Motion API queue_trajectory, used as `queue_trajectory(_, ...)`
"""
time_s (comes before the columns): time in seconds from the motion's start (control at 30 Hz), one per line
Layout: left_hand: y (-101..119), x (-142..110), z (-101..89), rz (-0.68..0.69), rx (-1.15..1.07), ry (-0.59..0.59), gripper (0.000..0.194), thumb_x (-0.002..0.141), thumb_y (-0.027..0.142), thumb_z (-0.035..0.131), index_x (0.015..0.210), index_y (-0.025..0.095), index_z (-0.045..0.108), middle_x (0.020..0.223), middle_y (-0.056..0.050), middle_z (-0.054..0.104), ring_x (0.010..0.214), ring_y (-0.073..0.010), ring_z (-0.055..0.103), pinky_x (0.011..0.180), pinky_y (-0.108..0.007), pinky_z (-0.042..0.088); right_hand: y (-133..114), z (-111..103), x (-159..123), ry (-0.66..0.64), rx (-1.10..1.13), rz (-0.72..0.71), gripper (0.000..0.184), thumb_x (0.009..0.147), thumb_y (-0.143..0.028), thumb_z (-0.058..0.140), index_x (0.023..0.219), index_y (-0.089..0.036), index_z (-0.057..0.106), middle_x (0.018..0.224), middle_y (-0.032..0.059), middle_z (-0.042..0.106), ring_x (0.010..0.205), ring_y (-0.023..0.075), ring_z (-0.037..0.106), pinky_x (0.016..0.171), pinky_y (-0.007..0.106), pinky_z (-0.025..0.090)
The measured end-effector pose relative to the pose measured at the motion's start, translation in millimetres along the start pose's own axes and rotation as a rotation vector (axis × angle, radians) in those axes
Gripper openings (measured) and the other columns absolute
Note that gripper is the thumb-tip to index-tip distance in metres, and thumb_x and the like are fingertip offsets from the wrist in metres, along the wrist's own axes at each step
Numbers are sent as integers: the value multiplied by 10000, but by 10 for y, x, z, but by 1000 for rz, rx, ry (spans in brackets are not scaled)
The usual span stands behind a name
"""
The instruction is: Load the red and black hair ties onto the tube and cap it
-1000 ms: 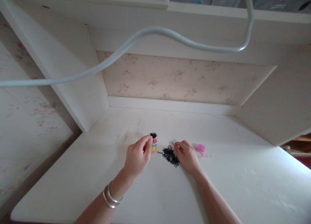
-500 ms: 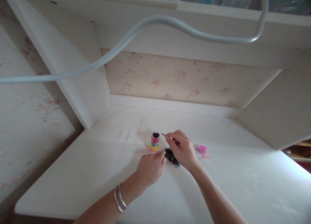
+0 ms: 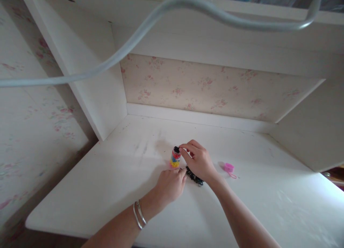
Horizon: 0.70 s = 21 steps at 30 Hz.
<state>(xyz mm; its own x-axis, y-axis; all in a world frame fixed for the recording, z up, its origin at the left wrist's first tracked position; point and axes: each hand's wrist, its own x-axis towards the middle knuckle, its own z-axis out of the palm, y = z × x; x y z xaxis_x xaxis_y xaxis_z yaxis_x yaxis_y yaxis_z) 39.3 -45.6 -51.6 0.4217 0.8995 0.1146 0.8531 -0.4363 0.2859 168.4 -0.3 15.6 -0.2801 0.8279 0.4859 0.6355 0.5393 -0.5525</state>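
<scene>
A small clear jar [image 3: 175, 158] with bands of red, blue and yellow inside and black bands at its mouth stands on the white desk [image 3: 113, 190]. My right hand [image 3: 198, 160] is pinched at the jar's mouth, fingertips on a small black rubber band. A heap of small black rubber bands [image 3: 195, 176] lies just below that hand, partly hidden by it. My left hand [image 3: 170, 184], with two silver bangles on the wrist, rests curled on the desk, its fingertips pinched at the left edge of the heap.
A pink lid [image 3: 229, 167] with a loop lies on the desk right of my right hand. White side panels and a flowered back wall [image 3: 204, 86] enclose the desk. A grey cable [image 3: 120, 54] hangs across the top of the view.
My right hand rose from the heap with a black band and moved left to the jar's mouth. My left hand left the jar and came down to the heap's left edge.
</scene>
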Motion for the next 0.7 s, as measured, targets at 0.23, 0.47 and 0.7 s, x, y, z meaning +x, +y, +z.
queue_trajectory(0.23,-11,7,23,10,-8,0,213,937,270,386,977,215,587,909,-52,685,766,-207,668,668,-292,491,11,-1,3,5,-2,-1,210,891,-279,521,945,-234,719,845,26,623,617,105,550,580,234,423)
queue_trajectory(0.47,3,17,70,4,10,14,231,945,296,373,968,218,589,877,-52,688,738,-214,670,638,-303,486,2,-41,-21,5,3,18,209,886,-277,539,986,-232,716,848,18,613,568,92,499,584,234,417)
queue_trajectory(0.7,14,30,71,-1,-5,8,229,942,283,377,982,222,594,888,-52,689,772,-214,668,653,-304,485,33,-94,-93,32,34,20,228,896,-294,533,1027,-225,706,836,22,595,572,95,487,573,235,418)
